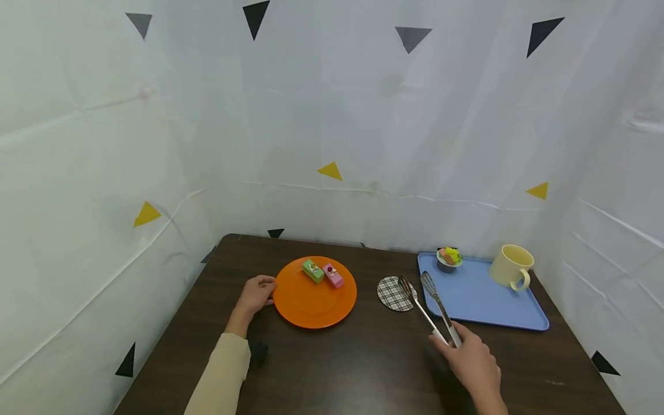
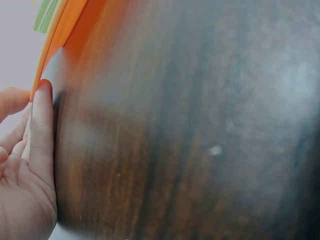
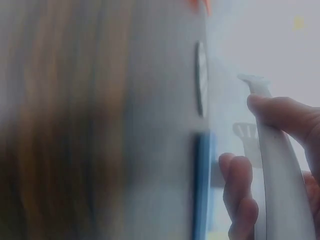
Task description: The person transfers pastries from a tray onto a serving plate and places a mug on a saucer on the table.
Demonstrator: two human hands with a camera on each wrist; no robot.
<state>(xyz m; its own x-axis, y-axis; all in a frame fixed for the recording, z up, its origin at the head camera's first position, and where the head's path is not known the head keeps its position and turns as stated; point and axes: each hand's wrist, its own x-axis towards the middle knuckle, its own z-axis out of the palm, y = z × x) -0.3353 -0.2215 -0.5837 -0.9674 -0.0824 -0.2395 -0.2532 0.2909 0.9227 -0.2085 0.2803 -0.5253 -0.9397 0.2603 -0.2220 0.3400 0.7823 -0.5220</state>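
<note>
In the head view my left hand is at the left rim of an orange plate. The left wrist view shows the rim of the plate pinched between thumb and fingers, a finger beneath it. On the plate lie a green block-shaped cake piece and a pink one, side by side. My right hand grips metal tongs by their white handles. The tongs' arms stand apart, nothing between their tips. Beneath one tip is a round checked coaster.
A blue tray lies at the right, its left edge near the tongs. It bears a small dark cup with colourful contents and a yellow mug. White sheeting with triangles surrounds the dark wooden table.
</note>
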